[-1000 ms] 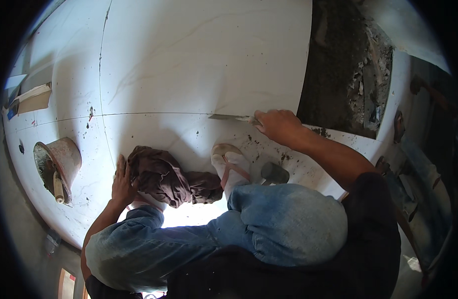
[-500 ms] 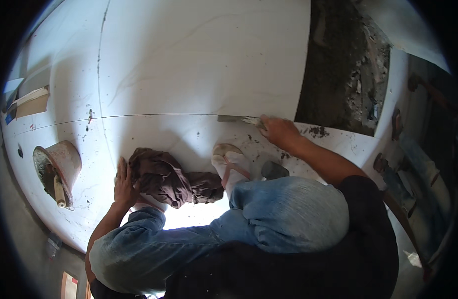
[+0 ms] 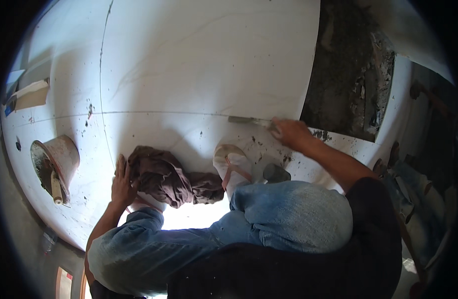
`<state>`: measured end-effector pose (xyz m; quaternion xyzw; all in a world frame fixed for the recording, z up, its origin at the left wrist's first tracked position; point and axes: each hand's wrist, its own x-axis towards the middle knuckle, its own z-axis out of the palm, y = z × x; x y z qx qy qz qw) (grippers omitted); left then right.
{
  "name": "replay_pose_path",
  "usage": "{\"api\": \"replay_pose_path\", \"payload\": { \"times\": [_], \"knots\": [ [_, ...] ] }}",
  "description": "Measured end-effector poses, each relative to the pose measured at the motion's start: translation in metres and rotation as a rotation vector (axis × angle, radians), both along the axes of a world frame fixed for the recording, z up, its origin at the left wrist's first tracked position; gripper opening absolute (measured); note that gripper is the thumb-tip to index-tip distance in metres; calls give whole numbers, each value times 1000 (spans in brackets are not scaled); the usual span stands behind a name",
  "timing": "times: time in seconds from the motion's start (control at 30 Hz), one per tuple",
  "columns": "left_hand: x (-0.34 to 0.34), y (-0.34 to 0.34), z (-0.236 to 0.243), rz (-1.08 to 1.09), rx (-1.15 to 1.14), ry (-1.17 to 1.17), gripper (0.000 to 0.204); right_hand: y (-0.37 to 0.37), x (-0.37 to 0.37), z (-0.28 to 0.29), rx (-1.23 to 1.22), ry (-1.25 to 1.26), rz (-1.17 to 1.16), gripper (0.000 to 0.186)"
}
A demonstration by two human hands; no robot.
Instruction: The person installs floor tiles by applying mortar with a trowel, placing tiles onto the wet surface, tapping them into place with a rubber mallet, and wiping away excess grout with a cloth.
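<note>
Right hand [image 3: 290, 133], closed round the putty knife [image 3: 241, 119], has slid it rightward along the tile joint [image 3: 164, 112], baring more seam; left hand [image 3: 123, 184], open, grips nothing visible beside brown cloth [image 3: 157, 172].

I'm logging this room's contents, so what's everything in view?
Scraper: one, grey, centre
Cloth: one, dark brown, lower centre-left
Bucket: one, greyish brown, left
Wooden-handled tool: one, pale, inside the bucket
Cylinder: one, dark grey, lower centre
Cardboard: one piece, tan, far left
Container: one, clear, lower left
Floor tiles: several, white, across the view
Bare patch: one, dark, upper right
Crumbs: many, dark, right of centre
Dim shapes: several, bluish, far right, unclear
Feet: two, light-socked, lower centre
Trousers: one pair, blue, bottom
Top: one, black, bottom
Left grip: one, bare, open beside the cloth
Right grip: one, bare, closed around the scraper
</note>
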<state>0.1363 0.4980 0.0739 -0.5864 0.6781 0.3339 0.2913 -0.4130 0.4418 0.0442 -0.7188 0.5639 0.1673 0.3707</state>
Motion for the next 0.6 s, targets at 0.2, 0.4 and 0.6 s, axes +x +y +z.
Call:
{"api": "replay_pose_path", "payload": {
  "times": [0.2, 0.4, 0.6],
  "knots": [
    [4, 3, 4, -5, -4, 15, 76, 3, -16, 3, 74, 65, 35, 34],
    [10, 8, 3, 11, -57, 52, 77, 12, -31, 11, 47, 85, 25, 36],
    [5, 0, 0, 12, -34, 5, 77, -11, -18, 35, 122, 157, 1, 35]
  ]
}}
